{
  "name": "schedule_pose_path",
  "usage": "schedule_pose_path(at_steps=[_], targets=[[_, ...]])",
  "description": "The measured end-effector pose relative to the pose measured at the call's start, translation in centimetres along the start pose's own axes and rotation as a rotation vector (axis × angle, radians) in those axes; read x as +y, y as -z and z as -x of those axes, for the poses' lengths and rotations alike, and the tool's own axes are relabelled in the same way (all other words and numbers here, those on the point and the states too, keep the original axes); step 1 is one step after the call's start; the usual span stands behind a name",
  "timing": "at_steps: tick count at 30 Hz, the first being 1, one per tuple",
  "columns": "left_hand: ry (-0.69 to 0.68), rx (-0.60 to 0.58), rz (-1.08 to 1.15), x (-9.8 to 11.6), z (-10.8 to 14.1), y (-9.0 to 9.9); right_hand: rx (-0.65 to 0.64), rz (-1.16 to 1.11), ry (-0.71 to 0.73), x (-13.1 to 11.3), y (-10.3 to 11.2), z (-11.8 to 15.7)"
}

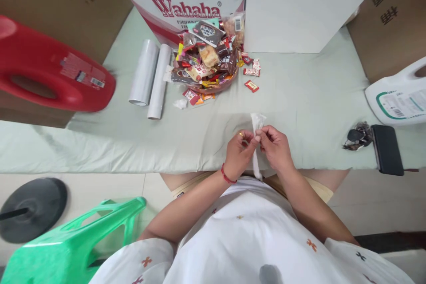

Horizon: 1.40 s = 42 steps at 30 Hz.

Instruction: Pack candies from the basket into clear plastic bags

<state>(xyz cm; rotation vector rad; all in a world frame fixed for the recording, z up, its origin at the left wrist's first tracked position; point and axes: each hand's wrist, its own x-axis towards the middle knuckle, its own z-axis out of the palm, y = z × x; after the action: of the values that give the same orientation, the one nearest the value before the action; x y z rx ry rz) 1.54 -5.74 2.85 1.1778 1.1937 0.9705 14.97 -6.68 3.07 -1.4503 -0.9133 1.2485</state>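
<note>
A long, thin, white translucent strip, which looks like a gathered plastic bag (257,120), is pinched between both hands just over the table's front edge. Its wider crumpled end points away from me and its narrow end hangs down towards my lap. My left hand (240,151), with a ring and a red cord bracelet, grips it between thumb and fingertips. On its other side my right hand (274,147) pinches the same piece, the fingertips of both hands meeting. Fingers cover the bag's middle part.
Beyond lies a bowl (216,86) heaped with wrapped snacks, with loose candies (251,85) beside it. Two white rolls (143,73) lie left, near a red jug (56,66). Boxes (186,0) line the back. Keys (357,136), a phone (388,148) and a white jug (399,93) are right.
</note>
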Motion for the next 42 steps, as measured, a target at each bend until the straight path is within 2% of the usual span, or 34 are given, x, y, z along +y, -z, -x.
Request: schedule_pose_path(at_steps=[5,11,14,19,27,30,35,38,42], targets=[[0.030,-0.015,0.185,-0.7,-0.6,0.1,-0.013,-0.070,-0.039,-0.7,-0.3,0.3],[0.038,0.010,0.177,-0.6,-0.7,1.3,0.046,-0.058,-0.031,-1.2,1.1,-0.3],[0.013,0.038,0.101,-0.3,-0.4,1.2,0.095,-0.081,-0.037,-1.5,1.4,-0.4],[0.044,-0.050,0.070,-0.3,-0.3,0.0,0.071,-0.086,-0.049,-1.4,0.6,0.1],[0.204,-0.220,0.375,-0.7,-1.0,0.4,0.036,-0.063,-0.082,-1.2,1.6,-0.4],[0.228,-0.167,0.393,-0.7,-1.0,0.4,0.040,-0.100,-0.101,-1.2,1.5,-0.3],[0.123,-0.047,0.248,-1.6,-0.9,0.0,-0.031,-0.014,-0.104,0.1,0.9,0.7],[0.064,-0.039,0.178,-2.0,-0.8,0.0,-0.069,0.040,-0.091,0.5,0.8,1.0],[0.096,-0.075,0.183,-2.2,-0.9,0.1,-0.079,-0.036,-0.108,0.2,1.0,0.8]])
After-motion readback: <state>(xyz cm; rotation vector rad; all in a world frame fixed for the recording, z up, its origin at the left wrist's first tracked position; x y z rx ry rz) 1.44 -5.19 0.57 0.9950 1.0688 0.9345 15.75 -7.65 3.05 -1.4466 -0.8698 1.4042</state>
